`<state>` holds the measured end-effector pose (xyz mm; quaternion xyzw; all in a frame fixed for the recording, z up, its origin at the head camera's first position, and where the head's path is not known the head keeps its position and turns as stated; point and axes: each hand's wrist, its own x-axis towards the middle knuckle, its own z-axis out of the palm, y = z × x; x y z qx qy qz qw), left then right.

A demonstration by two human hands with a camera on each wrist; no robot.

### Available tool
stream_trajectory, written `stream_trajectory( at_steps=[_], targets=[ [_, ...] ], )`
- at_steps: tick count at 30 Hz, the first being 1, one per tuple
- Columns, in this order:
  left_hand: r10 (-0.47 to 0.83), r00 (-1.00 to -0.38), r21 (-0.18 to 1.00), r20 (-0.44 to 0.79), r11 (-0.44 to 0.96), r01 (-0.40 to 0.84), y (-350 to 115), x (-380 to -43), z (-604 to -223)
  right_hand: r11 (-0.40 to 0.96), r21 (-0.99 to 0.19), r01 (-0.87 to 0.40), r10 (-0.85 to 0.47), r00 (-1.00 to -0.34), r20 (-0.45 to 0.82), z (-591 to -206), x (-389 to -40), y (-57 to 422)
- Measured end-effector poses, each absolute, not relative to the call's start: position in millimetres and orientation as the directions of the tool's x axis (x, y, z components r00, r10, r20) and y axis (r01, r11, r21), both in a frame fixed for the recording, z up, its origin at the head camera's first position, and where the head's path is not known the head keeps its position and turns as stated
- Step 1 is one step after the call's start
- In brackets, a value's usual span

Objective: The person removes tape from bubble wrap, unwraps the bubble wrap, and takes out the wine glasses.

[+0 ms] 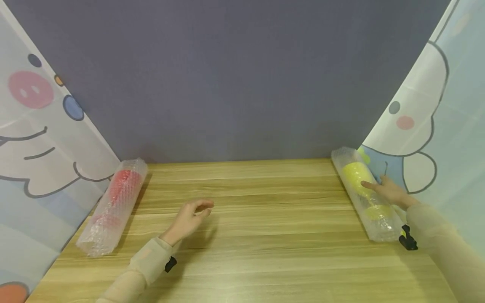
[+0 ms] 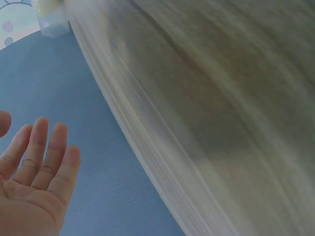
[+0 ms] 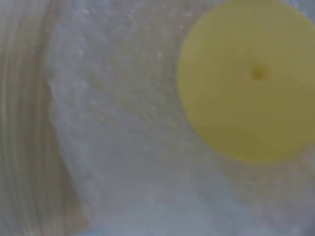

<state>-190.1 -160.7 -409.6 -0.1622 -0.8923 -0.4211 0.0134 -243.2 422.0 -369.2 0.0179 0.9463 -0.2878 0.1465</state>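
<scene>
On the right side of the table (image 1: 257,252) lies a roll of clear bubble wrap (image 1: 365,195) with a yellow dumbbell-shaped item (image 1: 356,172) inside. My right hand (image 1: 388,191) is at the roll's right side, one straight digit laid over the wrap. Close up in the right wrist view, a round yellow end (image 3: 251,88) with a small dimple sits within the bubble wrap (image 3: 133,98); the hand itself is out of that view. My left hand (image 1: 191,216) hovers over the table left of centre, holding nothing. Its fingers (image 2: 44,157) are loosely extended in the left wrist view.
Another bubble-wrap roll (image 1: 100,229) with a red item (image 1: 123,185) inside lies along the left edge. A dark grey panel (image 1: 242,84) stands behind the table. Cartoon-printed cloths (image 1: 41,155) hang at both sides. Each wrist carries a black device (image 1: 408,239).
</scene>
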Motion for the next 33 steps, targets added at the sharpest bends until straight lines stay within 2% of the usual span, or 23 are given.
stream_trajectory(
  at_steps=[6, 11, 26, 33],
  targets=[
    [0.261, -0.956, 0.750, 0.136, 0.603, 0.271, -163, -188, -412, 0.764, -0.614, 0.197, -0.043, -0.935, -0.353, -382, -245, 420],
    [0.255, -0.959, 0.748, 0.126, 0.610, 0.261, -163, -186, -413, 0.728, -0.658, 0.191, -0.078, -0.931, -0.356, -387, -245, 419],
    [0.266, -0.958, 0.758, 0.102, 0.603, 0.248, -164, -186, -418, 0.704, -0.687, 0.180, -0.130, -0.918, -0.374, -392, -245, 423],
    [0.301, -0.950, 0.726, 0.082, 0.635, 0.264, -165, -193, -417, 0.693, -0.698, 0.179, -0.133, -0.920, -0.368, -391, -248, 413]
  ],
)
